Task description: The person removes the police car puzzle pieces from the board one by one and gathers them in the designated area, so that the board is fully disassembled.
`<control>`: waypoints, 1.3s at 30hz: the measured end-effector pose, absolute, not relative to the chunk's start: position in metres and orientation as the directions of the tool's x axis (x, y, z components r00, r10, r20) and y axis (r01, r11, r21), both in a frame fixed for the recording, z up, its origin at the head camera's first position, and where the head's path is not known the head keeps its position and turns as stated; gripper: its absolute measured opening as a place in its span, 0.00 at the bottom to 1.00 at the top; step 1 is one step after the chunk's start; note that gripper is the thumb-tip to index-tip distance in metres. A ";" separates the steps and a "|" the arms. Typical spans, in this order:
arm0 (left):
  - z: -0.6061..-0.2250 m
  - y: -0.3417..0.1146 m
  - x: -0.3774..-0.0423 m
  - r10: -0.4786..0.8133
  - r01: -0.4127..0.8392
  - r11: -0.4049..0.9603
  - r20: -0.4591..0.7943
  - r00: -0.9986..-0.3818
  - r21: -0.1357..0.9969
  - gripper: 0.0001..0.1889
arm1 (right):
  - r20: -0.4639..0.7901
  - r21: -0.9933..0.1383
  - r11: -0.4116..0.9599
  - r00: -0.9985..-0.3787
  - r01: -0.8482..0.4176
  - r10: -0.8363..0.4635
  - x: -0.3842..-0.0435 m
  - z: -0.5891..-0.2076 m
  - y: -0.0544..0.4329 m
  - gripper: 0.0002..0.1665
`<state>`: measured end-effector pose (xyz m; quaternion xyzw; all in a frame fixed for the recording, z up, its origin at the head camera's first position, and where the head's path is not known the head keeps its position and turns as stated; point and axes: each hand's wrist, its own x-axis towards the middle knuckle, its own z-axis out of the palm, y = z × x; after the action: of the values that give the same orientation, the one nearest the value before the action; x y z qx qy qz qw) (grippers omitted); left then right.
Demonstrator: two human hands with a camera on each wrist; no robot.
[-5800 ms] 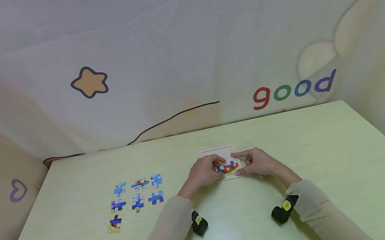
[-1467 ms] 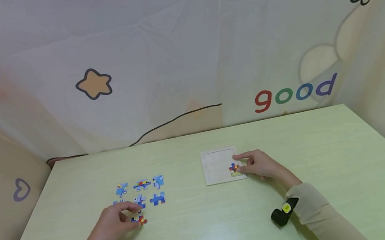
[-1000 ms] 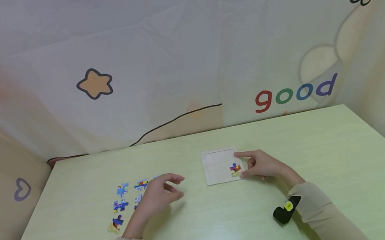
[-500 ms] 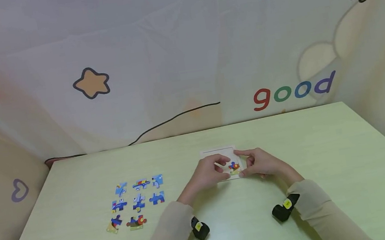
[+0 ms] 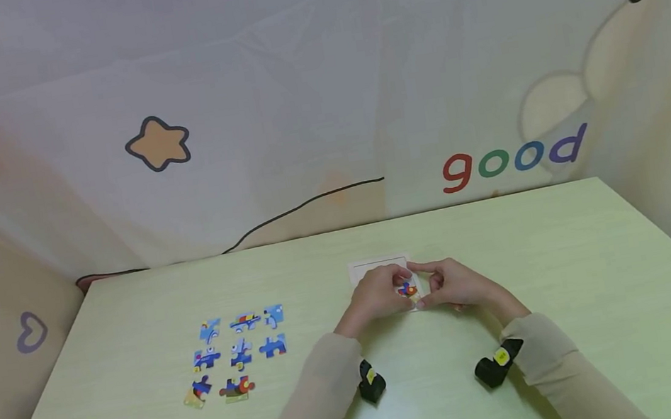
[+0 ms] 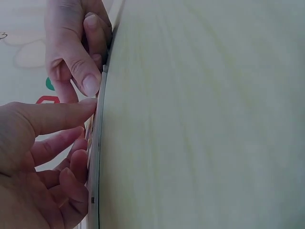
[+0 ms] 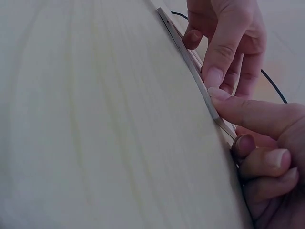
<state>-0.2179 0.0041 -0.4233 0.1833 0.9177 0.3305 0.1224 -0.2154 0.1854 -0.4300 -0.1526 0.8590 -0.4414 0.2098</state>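
Observation:
A pale square puzzle tray [image 5: 360, 270] lies on the table, with a puzzle piece [image 5: 407, 290] in red, blue and yellow in its near right corner. My left hand [image 5: 376, 292] reaches over the tray and pinches this piece, index finger at its far side and thumb at its near side. Thumb and index finger of my right hand [image 5: 457, 284] grip the tray's right side. In the right wrist view both thumbs meet near the tray's edge [image 7: 193, 71]. My left hand covers much of the tray's middle.
Several loose puzzle pieces lie in rows on the left of the table, among them a blue one [image 5: 273, 346], a red and black one [image 5: 237, 388] and a tilted blue and yellow one [image 5: 198, 392]. A printed curtain [image 5: 271, 118] hangs behind the table.
My left hand set the red and black piece down among the loose ones, then moved right to the tray and closed in on the corner piece. My right hand stayed at the tray's side.

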 end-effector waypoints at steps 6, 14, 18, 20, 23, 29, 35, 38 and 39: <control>-0.421 0.009 -0.218 0.383 0.218 0.747 -0.139 -0.913 0.629 0.21 | -0.229 -0.822 0.565 -0.863 -0.076 -0.450 -0.215 -0.429 0.186 0.46; -0.418 0.012 -0.218 0.393 0.191 0.743 -0.187 -0.900 0.641 0.21 | -0.222 -0.840 0.538 -0.857 -0.074 -0.465 -0.215 -0.430 0.186 0.46; -0.417 0.012 -0.220 0.395 0.187 0.744 -0.197 -0.897 0.642 0.23 | -0.221 -0.838 0.541 -0.859 -0.076 -0.463 -0.215 -0.430 0.187 0.46; -0.416 0.012 -0.220 0.398 0.188 0.743 -0.198 -0.896 0.642 0.22 | -0.217 -0.838 0.540 -0.859 -0.079 -0.464 -0.215 -0.430 0.187 0.46; -0.416 0.012 -0.220 0.399 0.193 0.748 -0.198 -0.895 0.635 0.20 | -0.214 -0.840 0.536 -0.858 -0.082 -0.467 -0.215 -0.430 0.186 0.46; -0.416 0.010 -0.217 0.387 0.198 0.735 -0.161 -0.908 0.649 0.19 | -0.212 -0.843 0.532 -0.858 -0.082 -0.468 -0.215 -0.429 0.186 0.46; -0.421 0.003 -0.217 0.385 0.195 0.625 -0.081 -0.920 0.756 0.14 | -0.219 -0.833 0.548 -0.862 -0.078 -0.456 -0.216 -0.430 0.185 0.46; -0.423 -0.005 -0.218 0.390 0.176 0.542 -0.061 -0.919 0.822 0.12 | -0.224 -0.826 0.558 -0.867 -0.072 -0.444 -0.216 -0.431 0.185 0.45; -0.423 -0.009 -0.217 0.389 0.167 0.523 -0.060 -0.919 0.836 0.11 | -0.226 -0.824 0.562 -0.869 -0.072 -0.441 -0.217 -0.431 0.185 0.45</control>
<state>-0.2173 -0.0089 -0.4228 0.1608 0.8643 0.4610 0.1205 -0.2166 0.1848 -0.4314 -0.1493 0.8589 -0.4434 0.2084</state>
